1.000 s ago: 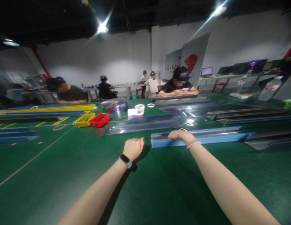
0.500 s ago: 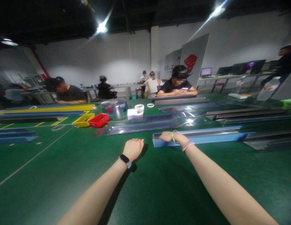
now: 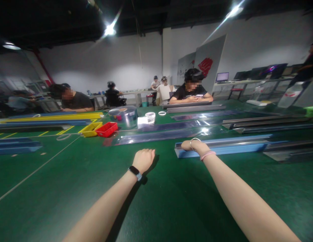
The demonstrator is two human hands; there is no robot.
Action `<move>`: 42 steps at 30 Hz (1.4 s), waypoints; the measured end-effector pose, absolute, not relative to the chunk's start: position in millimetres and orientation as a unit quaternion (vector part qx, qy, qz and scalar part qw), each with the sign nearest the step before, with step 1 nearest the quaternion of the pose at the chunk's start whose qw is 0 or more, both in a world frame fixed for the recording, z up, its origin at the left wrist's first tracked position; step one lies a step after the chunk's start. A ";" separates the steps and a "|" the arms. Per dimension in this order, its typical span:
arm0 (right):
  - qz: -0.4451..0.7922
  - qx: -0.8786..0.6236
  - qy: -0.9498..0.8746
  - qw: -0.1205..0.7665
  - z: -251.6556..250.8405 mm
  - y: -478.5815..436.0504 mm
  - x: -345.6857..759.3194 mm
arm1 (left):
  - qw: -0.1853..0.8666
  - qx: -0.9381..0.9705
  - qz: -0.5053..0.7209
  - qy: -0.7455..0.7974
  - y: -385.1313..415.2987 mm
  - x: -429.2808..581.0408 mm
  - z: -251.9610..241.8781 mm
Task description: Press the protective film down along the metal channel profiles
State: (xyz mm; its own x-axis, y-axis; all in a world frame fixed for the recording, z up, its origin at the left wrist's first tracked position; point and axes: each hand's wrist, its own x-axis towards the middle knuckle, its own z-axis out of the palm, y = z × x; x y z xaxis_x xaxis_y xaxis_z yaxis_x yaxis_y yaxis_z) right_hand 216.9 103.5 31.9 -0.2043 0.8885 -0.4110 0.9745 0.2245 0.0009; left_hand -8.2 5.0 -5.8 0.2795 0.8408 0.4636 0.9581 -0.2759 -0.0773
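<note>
The green mat [image 3: 70,188] was the biggest thing before us, a flat, felt-like cover running under and all around the grip. On it lay the blue rail [image 3: 234,148], a long, straight, hard-edged channel with a paler shiny top, stretching away to the right of the grip. Our right hand [image 3: 195,146] lay over its left end, fingers curled down across the far edge and closed on it. We judged the hold sound but far off centre, so the rail was best kept flat on the mat and slid rather than lifted by one end, with the wrist low. Grey rails [image 3: 285,153] lay beyond its far end. Just past the grip lay clear sheets [image 3: 159,135], glossy and limp. Further left of the grip sat a red bin [image 3: 106,129] touching a yellow bin [image 3: 90,129], both small, shallow plastic trays. Our left hand [image 3: 144,159] rested left of the grip as a closed fist, holding nothing we could see. A pink band [image 3: 207,155] circled the right wrist, a black band [image 3: 135,172] the left.
</note>
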 end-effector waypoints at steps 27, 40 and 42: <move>-0.268 0.593 0.747 0.135 19.0 105.6 214.2 | 0.173 -0.778 -0.169 -0.580 3.2 -6.9 -3.7; -0.226 0.655 0.709 0.132 20.1 110.5 244.8 | 0.148 -0.779 -0.172 -0.585 1.3 -6.6 -1.4; -0.205 0.662 0.711 0.121 19.6 110.7 262.6 | 0.146 -0.780 -0.172 -0.583 1.6 -7.4 -1.5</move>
